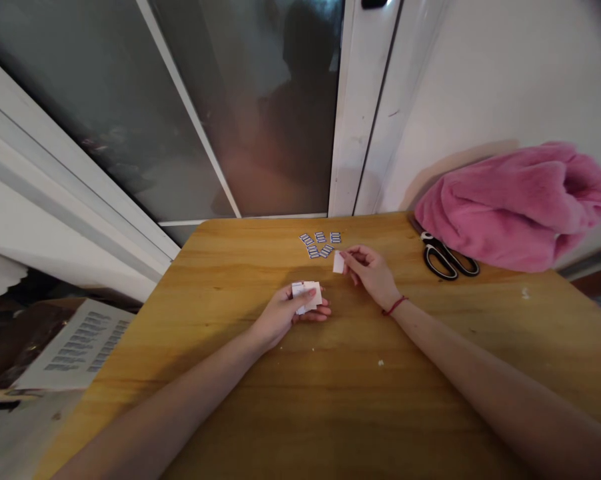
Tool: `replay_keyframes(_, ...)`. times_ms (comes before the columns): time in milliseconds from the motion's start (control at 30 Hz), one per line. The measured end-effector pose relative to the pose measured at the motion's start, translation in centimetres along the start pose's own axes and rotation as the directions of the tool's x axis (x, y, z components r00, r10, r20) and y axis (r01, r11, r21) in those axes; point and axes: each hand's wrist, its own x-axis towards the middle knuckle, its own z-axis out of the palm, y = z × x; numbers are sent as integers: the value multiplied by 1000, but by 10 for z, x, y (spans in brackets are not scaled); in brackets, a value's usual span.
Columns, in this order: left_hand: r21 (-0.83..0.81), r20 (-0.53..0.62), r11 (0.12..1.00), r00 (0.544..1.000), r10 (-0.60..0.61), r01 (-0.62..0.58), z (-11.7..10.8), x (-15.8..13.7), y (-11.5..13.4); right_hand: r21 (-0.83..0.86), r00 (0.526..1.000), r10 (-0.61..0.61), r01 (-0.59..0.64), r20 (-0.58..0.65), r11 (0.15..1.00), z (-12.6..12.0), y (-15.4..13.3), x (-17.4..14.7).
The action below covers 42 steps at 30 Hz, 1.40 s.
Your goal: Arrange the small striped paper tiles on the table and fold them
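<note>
Yellow-brown wood forms the surface (300, 407) under both arms, and on it we find five small blue-edged cards (313, 252) in a loose cluster, ahead of our hands. The right hand (368, 267) is the nearer: its single white card (338, 262) is just beside the cluster, on the near right, longer side running away from us. The cards on the surface lie at mixed angles, sharing no one axis.

We pinch that single card between right thumb and forefinger. Our left hand (283, 312), closer to us and left of the right one, grips a small overlapping stack of white cards (308, 297) under the thumb, fingers reaching out beneath. Well to the right, black-handled scissors (443, 261) lie beside a pink plush cloth (510, 200).
</note>
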Motion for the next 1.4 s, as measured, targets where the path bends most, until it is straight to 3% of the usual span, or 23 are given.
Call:
replay_keyframes(200, 6, 11, 1000, 1000, -22, 22, 2, -1, 2, -25, 997, 51, -52, -51, 998, -15, 8, 14)
replay_keyframes(467, -2, 1, 999, 999, -37, 37, 4, -2, 4, -210, 997, -73, 65, -28, 976, -14, 21, 15)
replay_keyframes(700, 6, 15, 1000, 999, -29, 29, 3, -2, 3, -553, 971, -238, 206, 15, 807, -15, 25, 17)
replay_keyframes(800, 2, 33, 1000, 999, -20, 20, 1, -2, 3, -627, 956, -292, 224, -5, 746, -14, 18, 14)
replay_keyframes(900, -34, 26, 999, 1000, -10, 11, 1, -3, 3, -629, 947, -318, 220, -45, 745, -12, 12, 9)
replay_keyframes(967, -75, 19, 997, 1000, 4, -3, 2, -3, 4, -631, 948, -317, 248, 4, 735, -11, 10, 5)
replay_keyframes(1067, -126, 15, 992, 999, 28, -26, 1, -1, 3, -671, 965, -244, 242, 92, 701, -9, 9, 2)
replay_keyframes(1167, -128, 18, 991, 999, 43, -41, -1, 1, 1, -708, 979, -173, 196, 105, 679, -9, 11, 2)
replay_keyframes(1333, -85, 44, 996, 999, 23, -19, -3, 1, 0, -516, 935, -280, 355, 219, 780, -6, 4, -3)
replay_keyframes(1400, -78, 15, 996, 999, 32, -31, -1, 0, 0, -381, 922, -256, 357, 289, 853, 1, -3, -11)
